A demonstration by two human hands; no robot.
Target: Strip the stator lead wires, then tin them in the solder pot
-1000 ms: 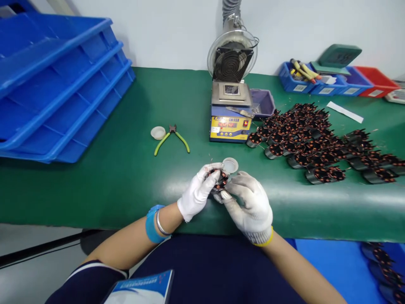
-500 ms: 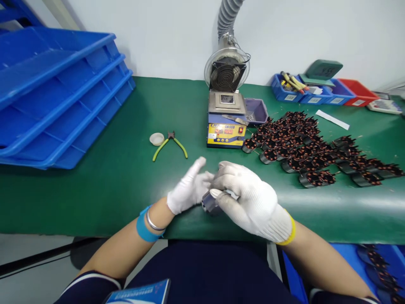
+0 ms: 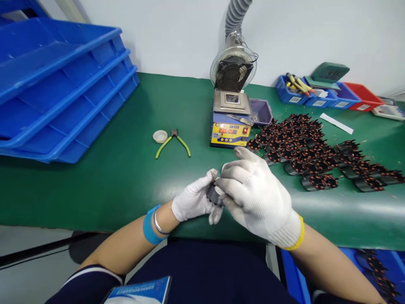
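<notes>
A dark grey motor stator [image 3: 214,195] is between my two gloved hands, low over the front of the green table. My left hand [image 3: 196,197] is closed round its left side, thumb at the top and fingers beneath. My right hand [image 3: 253,192] is closed on the right side of the stator, its fingers curled and covering much of it. The stator's windings are hidden from me. Ahead of my hands stands a solder pot [image 3: 230,134] with a digital display and a square bath on top.
Green-handled cutters [image 3: 174,137] lie beside a small white dish [image 3: 160,136]. Many copper-wound stators [image 3: 297,143] stand at right. Blue trays [image 3: 63,84] are stacked at left. Small blue bins [image 3: 287,93], a red bin [image 3: 362,96] and a purple tray [image 3: 262,112] sit farther back.
My left hand has gone from open beside the stator to closed round it. The stator has turned, and its toothed edge now faces down toward me. My right hand stays at it.
</notes>
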